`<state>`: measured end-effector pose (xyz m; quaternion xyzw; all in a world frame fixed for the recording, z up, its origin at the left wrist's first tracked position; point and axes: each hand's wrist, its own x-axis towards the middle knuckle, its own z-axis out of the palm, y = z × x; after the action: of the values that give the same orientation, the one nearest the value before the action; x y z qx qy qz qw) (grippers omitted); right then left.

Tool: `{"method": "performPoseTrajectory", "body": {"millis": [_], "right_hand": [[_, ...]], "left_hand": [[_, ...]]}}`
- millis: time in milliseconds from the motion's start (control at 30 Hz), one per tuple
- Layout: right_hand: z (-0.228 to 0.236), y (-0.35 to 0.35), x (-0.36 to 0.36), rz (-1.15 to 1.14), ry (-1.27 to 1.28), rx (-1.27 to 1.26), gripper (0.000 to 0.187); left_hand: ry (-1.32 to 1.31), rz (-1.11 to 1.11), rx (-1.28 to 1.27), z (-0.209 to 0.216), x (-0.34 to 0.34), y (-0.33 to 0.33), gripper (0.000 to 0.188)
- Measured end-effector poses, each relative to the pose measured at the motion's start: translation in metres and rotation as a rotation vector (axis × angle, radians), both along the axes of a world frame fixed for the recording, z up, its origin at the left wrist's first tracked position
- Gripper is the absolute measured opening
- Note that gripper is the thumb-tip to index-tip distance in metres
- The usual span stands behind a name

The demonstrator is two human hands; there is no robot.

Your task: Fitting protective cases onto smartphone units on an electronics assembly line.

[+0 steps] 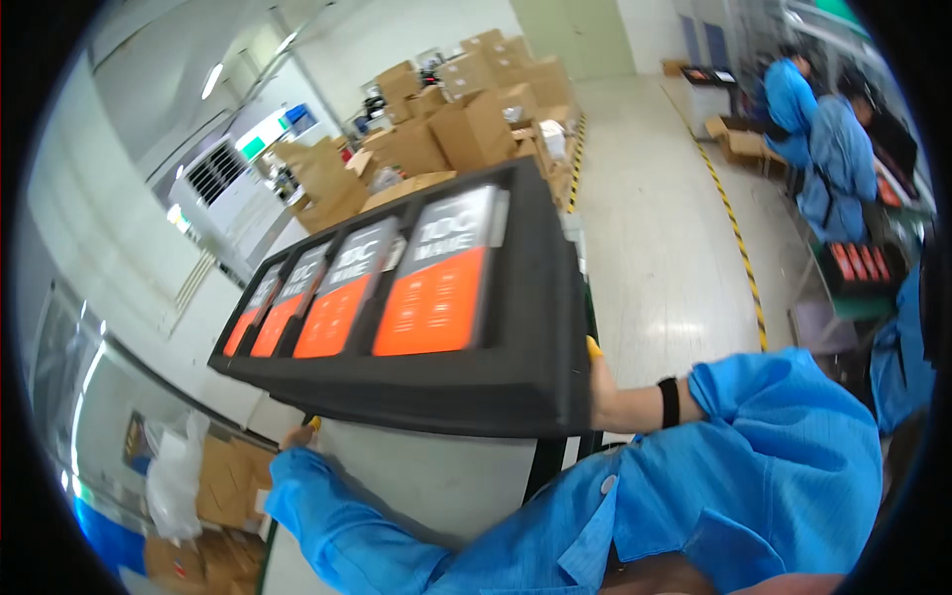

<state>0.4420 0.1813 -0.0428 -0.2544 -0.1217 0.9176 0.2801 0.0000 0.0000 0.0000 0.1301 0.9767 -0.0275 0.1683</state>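
Observation:
A long black foam tray (pixel 446 382) is raised and tilted in front of me, above the grey tabletop. Its slots hold several flat orange-and-grey packages (pixel 431 297), standing in a row. At the tray's right end, my right hand (pixel 605 392) grips the side, with a yellow fingertip cover showing and most fingers hidden behind the foam. My left hand (pixel 299 435) is at the tray's lower left edge, also with a yellow fingertip cover. The foam partly hides it, and it appears to hold the tray from beneath.
Open cardboard boxes (pixel 466 129) are piled beyond the tray. Lower left are more cartons (pixel 230 481) and a white plastic bag (pixel 178 481). At right, people in blue (pixel 838 149) sit by benches, where another filled black tray (pixel 861 266) lies. Yellow-black tape (pixel 734 218) marks the floor.

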Motion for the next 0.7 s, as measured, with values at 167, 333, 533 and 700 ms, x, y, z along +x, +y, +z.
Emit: {"method": "performPoseTrajectory", "body": {"millis": [167,333,533,700], "right_hand": [[0.023,-0.006,0.013,-0.079,-0.077,-0.049,0.056],[-0.033,-0.005,0.015,-0.048,0.038,0.078,0.049],[-0.102,0.0,0.051,-0.091,-0.301,0.155,0.03],[-0.119,-0.011,0.109,-0.15,-0.449,0.183,0.021]], "left_hand": [[0.143,-0.485,-0.194,-0.036,-0.072,0.007,0.038],[0.616,-0.297,0.101,-0.014,-0.046,0.009,0.049],[0.82,-0.291,0.759,0.047,0.002,0.001,0.038],[0.203,-0.035,1.939,0.067,0.095,0.005,0.044]]}}
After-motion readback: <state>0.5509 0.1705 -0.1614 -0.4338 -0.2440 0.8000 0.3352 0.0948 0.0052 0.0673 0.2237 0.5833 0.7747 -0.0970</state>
